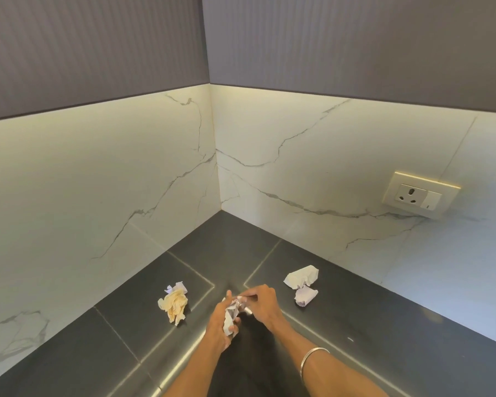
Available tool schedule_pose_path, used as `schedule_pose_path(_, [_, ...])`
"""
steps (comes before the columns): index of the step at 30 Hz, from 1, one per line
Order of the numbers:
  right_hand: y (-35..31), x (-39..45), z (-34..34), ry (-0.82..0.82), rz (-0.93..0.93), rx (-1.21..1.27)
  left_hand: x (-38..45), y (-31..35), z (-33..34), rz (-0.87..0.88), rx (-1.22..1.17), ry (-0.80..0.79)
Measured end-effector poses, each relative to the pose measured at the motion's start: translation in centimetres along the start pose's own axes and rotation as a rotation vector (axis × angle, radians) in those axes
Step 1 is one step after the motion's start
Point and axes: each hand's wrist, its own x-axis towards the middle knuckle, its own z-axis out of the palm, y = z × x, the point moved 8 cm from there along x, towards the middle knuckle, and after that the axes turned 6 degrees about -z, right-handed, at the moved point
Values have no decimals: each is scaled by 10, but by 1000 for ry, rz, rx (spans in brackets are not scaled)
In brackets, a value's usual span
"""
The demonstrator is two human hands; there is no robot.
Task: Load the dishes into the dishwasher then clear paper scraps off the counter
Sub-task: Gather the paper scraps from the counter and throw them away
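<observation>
Nearest the camera, both hands meet over the dark counter [384, 325], just in front of the metal-edged corner seam [212, 285] where the tile joints cross. The left hand [219, 322] has its fingers curled round a crumpled white scrap [232, 313], holding the wad upright in the fist. The right hand [262, 306], a metal bangle [312, 358] on its wrist, pinches the top of that same wad between thumb and fingertips; whether it is adding a second small piece or only pressing the first tighter is hard to tell, as the paper there is blurred.

To the left of the seam and just beside it lies a crumpled tan scrap [174, 305] with a bit of white paper at its far edge. To the right of the seam, well apart from the hands, sit two pale scraps [301, 283] touching each other, the farther one larger and flatter, the nearer one balled. Beyond the seam the counter runs into the marble-look wall [298, 167], which carries a socket plate [418, 194] far to the right.

These scraps look nearly weightless, soft and springy, so they will likely puff open if held loosely. A whole-hand squeeze round the middle of each wad should serve better than a pinch at a loose corner, which may tear or unfold
</observation>
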Motion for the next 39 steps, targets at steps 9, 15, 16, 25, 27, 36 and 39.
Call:
schedule_pose_path(9, [32,-29,-52,87,106,-80,-10,-40,57,-114,73,-103])
schedule_pose_path(15, [45,-28,-72,44,127,12,-4,-40,92,-62,217,-18])
schedule_pose_path(16, [45,-26,-76,62,125,16,-1,-39,97,-54,215,-8])
schedule_pose_path(25, [61,-4,-118,142,108,-433,38,-31,83,-45,254,24])
schedule_pose_path(27, [79,6,-114,-12,186,-510,43,-33,84,-35,306,34])
schedule_pose_path(36, [104,17,-109,-175,251,-636,39,-28,87,26,346,28])
schedule_pose_path(39, [105,8,-110,-95,276,-650,37,-29,84,38,352,37])
